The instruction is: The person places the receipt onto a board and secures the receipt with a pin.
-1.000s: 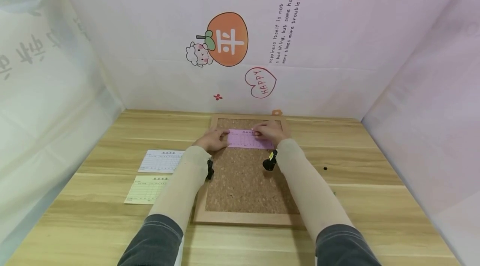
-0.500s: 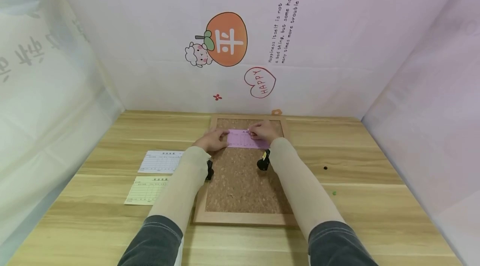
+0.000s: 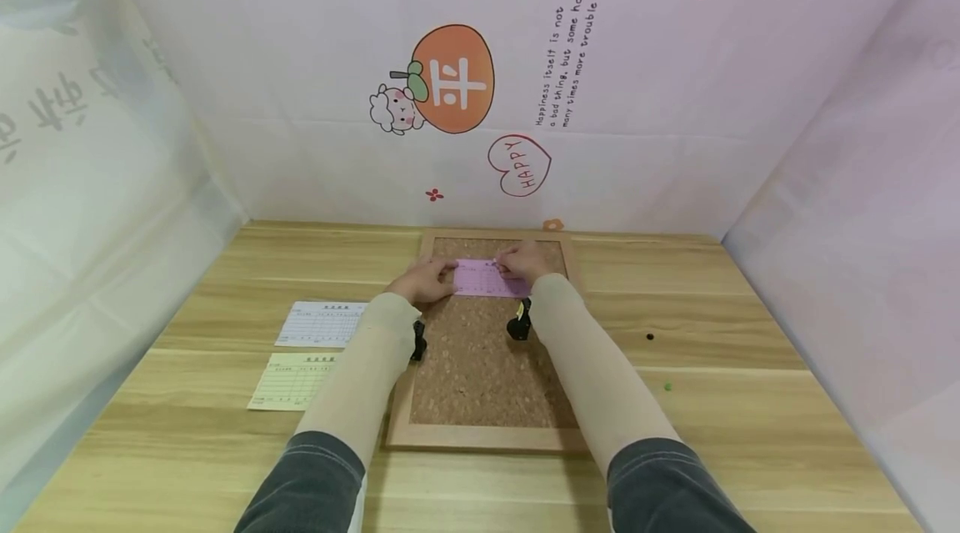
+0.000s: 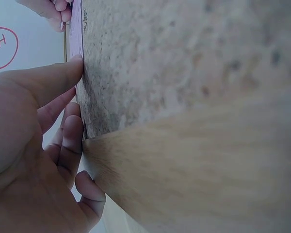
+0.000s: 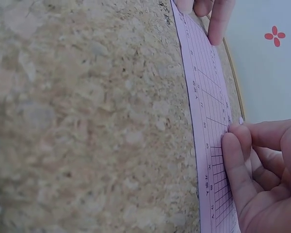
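Observation:
A pink printed slip (image 3: pixel 472 279) lies across the upper part of a wood-framed cork board (image 3: pixel 480 374). My left hand (image 3: pixel 424 281) presses the slip's left end, its thumb and forefinger extended at the lower and upper edges. Close to the slip's top edge, my right hand (image 3: pixel 525 263) pinches a small pale pushpin (image 5: pixel 241 120) between thumb and forefinger. In the left wrist view the pin's thin metal shaft shows below the right fingertips (image 4: pixel 58 22). The right hand covers the slip's right end in the head view.
On the wooden table left of the board lie a white printed slip (image 3: pixel 318 324) and a yellow one (image 3: pixel 291 383), partly behind the left forearm. To the right are a small black piece (image 3: pixel 650 337) and a small green piece (image 3: pixel 668 387). A printed curtain (image 3: pixel 337 166) stands behind.
My right hand has moved left along the pink slip's upper edge, from its right portion toward its middle, and then nearly stopped. The left hand stays at the left end.

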The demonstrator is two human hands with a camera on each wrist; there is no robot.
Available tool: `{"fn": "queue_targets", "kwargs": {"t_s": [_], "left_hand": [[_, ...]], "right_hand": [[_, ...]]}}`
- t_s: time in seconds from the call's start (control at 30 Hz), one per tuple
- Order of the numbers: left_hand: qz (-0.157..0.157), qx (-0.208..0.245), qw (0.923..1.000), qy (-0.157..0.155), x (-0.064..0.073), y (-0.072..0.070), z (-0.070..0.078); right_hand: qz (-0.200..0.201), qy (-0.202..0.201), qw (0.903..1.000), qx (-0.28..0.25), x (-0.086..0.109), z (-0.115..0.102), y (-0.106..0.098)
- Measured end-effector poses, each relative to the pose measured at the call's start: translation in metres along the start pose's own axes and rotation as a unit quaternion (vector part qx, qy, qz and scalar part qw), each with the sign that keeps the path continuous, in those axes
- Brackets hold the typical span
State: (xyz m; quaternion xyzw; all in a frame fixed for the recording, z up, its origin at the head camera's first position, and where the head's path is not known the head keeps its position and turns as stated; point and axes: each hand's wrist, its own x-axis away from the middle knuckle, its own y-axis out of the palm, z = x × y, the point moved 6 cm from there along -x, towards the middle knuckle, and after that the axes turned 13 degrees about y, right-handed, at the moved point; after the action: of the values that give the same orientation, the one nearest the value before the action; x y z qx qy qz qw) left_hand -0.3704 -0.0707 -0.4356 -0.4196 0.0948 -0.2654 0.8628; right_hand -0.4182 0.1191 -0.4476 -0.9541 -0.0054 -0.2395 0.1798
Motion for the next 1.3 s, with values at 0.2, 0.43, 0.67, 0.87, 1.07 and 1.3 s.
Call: {"fn": "queue_targets", "kwargs": {"t_s": [0.2, 0.43, 0.67, 0.87, 1.07, 1.3], "left_hand": [[0.0, 0.001, 1.0, -0.005, -0.001, 0.0, -0.003], [-0.001, -0.002, 1.0, -0.001, -0.001, -0.001, -0.002], [0.002, -0.008, 1.0, 0.004, -0.002, 0.0, -0.003], [0.003, -0.015, 0.9999, -0.004, 0.0, -0.001, -0.002], [0.004, -0.023, 0.9997, -0.002, 0.0, -0.001, -0.002], [0.003, -0.021, 0.9998, -0.004, -0.001, -0.001, -0.003]], "right_hand": [[-0.002, 0.011, 0.9997, 0.02, -0.008, -0.001, 0.001], [0.005, 0.017, 0.9991, 0.038, -0.006, 0.0, 0.001], [0.025, 0.015, 0.9974, 0.067, -0.002, -0.001, -0.001], [0.035, 0.007, 0.9963, 0.077, -0.003, 0.0, -0.001], [0.044, 0.008, 0.9954, 0.085, -0.002, 0.0, 0.0], [0.05, -0.002, 0.994, 0.097, 0.001, 0.0, -0.001]]}}
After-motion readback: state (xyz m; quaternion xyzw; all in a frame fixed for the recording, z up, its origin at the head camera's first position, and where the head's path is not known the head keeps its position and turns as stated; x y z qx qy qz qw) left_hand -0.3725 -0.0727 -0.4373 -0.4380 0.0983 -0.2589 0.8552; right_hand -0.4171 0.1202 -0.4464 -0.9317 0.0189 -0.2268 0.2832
